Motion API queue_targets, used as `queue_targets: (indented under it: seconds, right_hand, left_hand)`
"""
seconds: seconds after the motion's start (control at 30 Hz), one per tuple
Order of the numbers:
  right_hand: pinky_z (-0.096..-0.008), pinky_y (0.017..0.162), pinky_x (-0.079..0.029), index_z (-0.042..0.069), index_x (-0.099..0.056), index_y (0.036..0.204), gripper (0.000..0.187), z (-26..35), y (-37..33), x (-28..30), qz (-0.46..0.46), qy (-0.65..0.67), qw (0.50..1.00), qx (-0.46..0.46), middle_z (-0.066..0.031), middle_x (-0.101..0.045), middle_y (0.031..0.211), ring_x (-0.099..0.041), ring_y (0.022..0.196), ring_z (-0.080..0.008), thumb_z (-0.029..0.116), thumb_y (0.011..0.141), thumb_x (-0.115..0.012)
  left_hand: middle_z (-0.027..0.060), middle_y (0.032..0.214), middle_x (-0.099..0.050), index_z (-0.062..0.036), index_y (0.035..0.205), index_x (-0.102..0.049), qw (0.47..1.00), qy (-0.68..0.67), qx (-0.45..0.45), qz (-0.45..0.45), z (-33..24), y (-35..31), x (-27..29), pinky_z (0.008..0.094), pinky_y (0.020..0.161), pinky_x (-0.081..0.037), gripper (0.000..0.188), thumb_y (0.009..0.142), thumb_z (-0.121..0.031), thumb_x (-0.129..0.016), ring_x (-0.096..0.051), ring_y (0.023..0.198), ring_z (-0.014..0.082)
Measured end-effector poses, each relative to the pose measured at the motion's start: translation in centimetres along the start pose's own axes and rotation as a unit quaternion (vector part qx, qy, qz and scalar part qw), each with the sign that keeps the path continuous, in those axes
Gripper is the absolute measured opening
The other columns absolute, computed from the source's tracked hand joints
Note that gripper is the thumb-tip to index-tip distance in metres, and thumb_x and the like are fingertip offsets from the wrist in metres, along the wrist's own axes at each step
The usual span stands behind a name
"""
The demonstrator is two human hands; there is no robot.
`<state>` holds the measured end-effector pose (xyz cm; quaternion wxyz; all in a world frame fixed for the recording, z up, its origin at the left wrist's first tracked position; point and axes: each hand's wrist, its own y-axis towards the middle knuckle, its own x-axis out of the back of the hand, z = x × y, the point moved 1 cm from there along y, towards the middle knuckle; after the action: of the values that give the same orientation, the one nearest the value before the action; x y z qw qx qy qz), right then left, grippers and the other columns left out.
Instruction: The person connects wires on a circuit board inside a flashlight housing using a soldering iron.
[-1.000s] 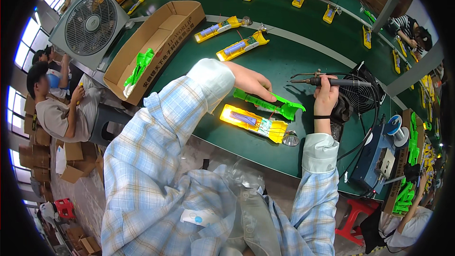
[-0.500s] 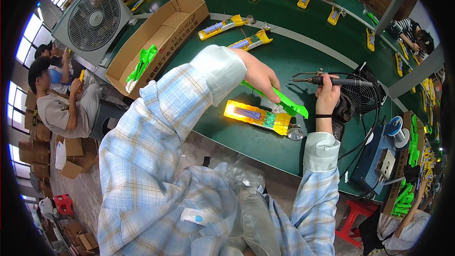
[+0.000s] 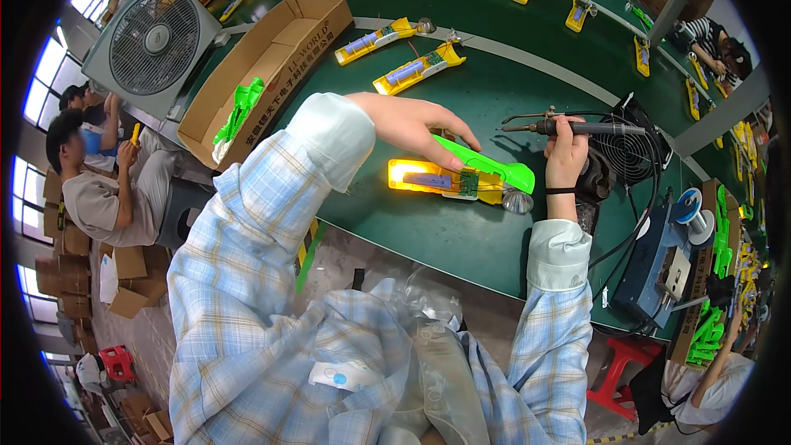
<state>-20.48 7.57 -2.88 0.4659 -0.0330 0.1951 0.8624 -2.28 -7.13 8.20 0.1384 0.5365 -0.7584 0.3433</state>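
Note:
My left hand [image 3: 420, 129] reaches over a bright green plastic shell half [image 3: 512, 173], with the thumb on its near side and the fingers on its far side. Below the shell, partly covered by it, lies a yellow flashlight housing [image 3: 428, 179] with a lit end, a battery cell, a green circuit board and a silver reflector [image 3: 517, 201]. A soldering iron [image 3: 589, 128] is held in my right hand [image 3: 567, 156], its tip pointing left above the green tabletop.
Two more yellow housings [image 3: 409, 72] lie beyond my left hand, beside a cardboard tray [image 3: 284, 91]. Several others sit on the far conveyor. At right are a small black fan [image 3: 622, 152], cables, a blue soldering station [image 3: 647, 276] and a solder spool [image 3: 696, 222]. Other people sit nearby.
My left hand has turned the green shell and lowered it toward the yellow housing, now partly covering it. The right hand keeps the soldering iron in nearly the same spot.

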Motion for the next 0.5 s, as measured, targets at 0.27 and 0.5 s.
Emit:
queue_targets:
  seconds: [0.27,0.5]
  right_hand:
    - [-0.0160,0.038,-0.027,0.006,-0.046,0.083,0.013,-0.2,-0.2,0.2,-0.001,0.003,1.000,-0.010,0.0034,-0.042,0.059,-0.035,0.043,-0.0021,0.018,0.084,-0.050]
    - [-0.0161,0.038,-0.027,0.005,-0.046,0.084,0.013,0.2,-0.2,0.2,0.005,0.018,1.000,-0.003,0.0027,-0.042,0.061,-0.035,0.044,-0.0018,0.018,0.084,-0.050]
  left_hand:
    - [0.0120,0.103,-0.047,-0.0067,0.123,-0.039,0.991,0.079,-0.067,-0.089,1.6,0.5,-1.3,0.0314,0.085,-0.035,0.052,0.079,-0.030,-0.056,-0.045,0.098,0.0242]
    - [0.0141,0.094,-0.043,-0.0038,0.117,-0.039,0.919,0.294,-0.080,-0.251,2.7,0.7,-6.9,0.0351,0.078,-0.039,0.061,0.066,-0.023,-0.066,-0.046,0.089,0.0277]
